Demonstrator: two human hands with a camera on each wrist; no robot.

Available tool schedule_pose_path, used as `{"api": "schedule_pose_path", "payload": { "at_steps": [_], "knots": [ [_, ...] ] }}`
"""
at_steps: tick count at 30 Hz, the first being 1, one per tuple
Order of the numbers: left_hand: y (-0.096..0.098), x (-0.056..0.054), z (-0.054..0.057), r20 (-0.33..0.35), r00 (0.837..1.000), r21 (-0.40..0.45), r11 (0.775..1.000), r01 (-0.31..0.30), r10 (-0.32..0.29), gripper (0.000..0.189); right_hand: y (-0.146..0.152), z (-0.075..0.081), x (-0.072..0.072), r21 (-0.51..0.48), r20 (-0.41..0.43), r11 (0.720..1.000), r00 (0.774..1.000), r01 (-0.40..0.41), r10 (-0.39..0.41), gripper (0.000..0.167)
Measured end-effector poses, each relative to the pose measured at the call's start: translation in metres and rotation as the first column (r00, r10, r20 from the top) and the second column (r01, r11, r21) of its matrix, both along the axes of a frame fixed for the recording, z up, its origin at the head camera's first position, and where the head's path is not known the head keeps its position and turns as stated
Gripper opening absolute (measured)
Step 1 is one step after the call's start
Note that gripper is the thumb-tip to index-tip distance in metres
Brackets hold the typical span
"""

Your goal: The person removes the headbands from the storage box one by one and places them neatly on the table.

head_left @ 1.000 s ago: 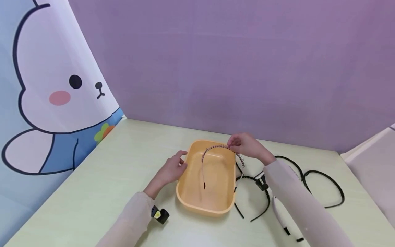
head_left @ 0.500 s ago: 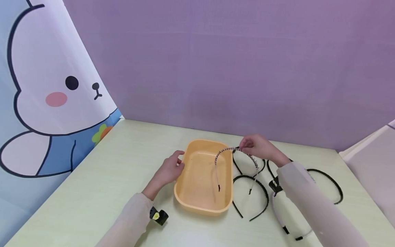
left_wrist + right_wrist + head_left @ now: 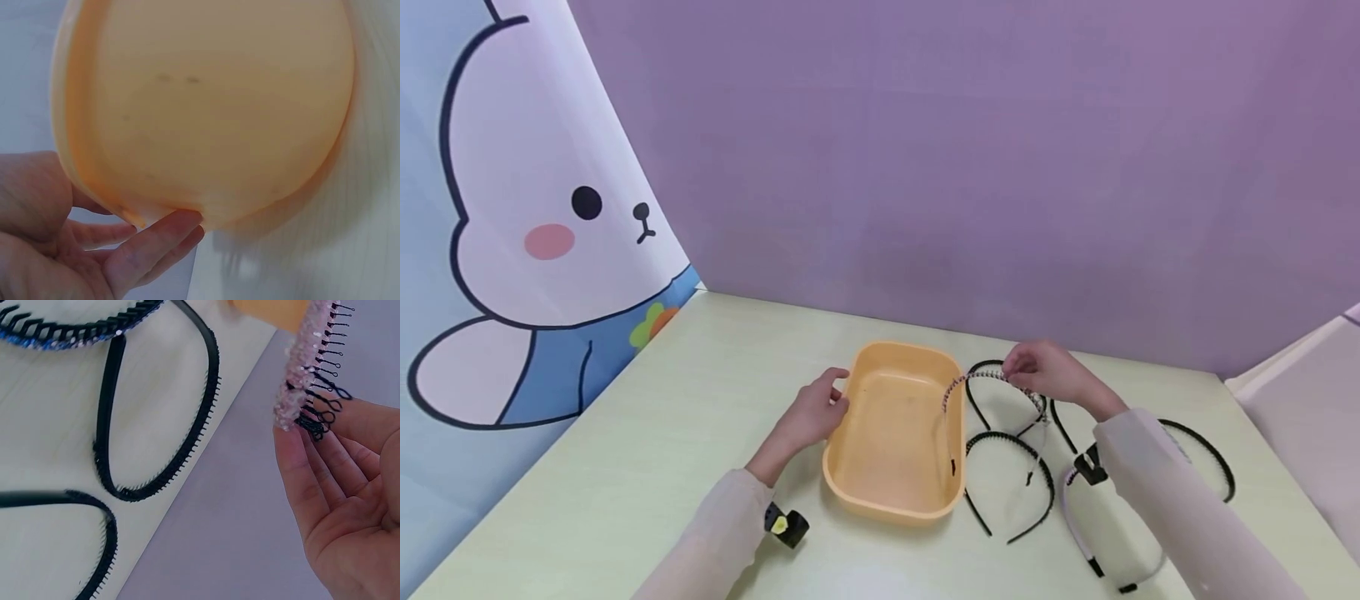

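Observation:
My right hand pinches a pink glittery headband at the top of its arc, and its two ends hang down. Small black looped teeth line the inner side of this headband in the right wrist view. One of its legs overlaps the right rim of a yellow-orange plastic basin in the head view; the other hangs over the black headbands. At the basin's left side, my left hand holds the rim. Its fingers lie against the wall in the left wrist view, while the thumb tip is hidden.
Several black toothed headbands lie on the pale table right of the basin, one with blue glitter. A light-coloured headband with black tips lies partly under my right forearm. A purple backdrop stands behind.
My right hand has carried the pink headband rightward, from above the basin to its right edge and over the black headbands. My left hand stays at the basin's rim.

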State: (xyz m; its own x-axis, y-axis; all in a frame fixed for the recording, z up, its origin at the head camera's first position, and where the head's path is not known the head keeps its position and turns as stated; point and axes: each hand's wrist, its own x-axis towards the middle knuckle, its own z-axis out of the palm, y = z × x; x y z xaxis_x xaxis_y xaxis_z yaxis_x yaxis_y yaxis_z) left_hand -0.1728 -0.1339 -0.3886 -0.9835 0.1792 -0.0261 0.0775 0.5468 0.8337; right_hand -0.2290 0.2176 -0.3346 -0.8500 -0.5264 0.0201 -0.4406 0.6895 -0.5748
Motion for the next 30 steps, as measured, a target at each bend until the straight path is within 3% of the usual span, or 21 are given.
{"api": "schedule_pose_path", "payload": {
  "at_steps": [20,30],
  "knots": [
    [0.0,0.002,0.002,0.021,1.0,-0.021,1.0,-0.022,0.023,0.045,0.028,0.008,0.019,0.038,-0.03,0.999,0.999,0.035,-0.034,0.008],
    [0.0,0.002,0.001,0.01,1.0,-0.019,1.0,-0.011,0.011,0.046,0.048,0.01,0.027,0.102,-0.072,0.992,0.995,0.072,-0.065,0.006]
  ]
}}
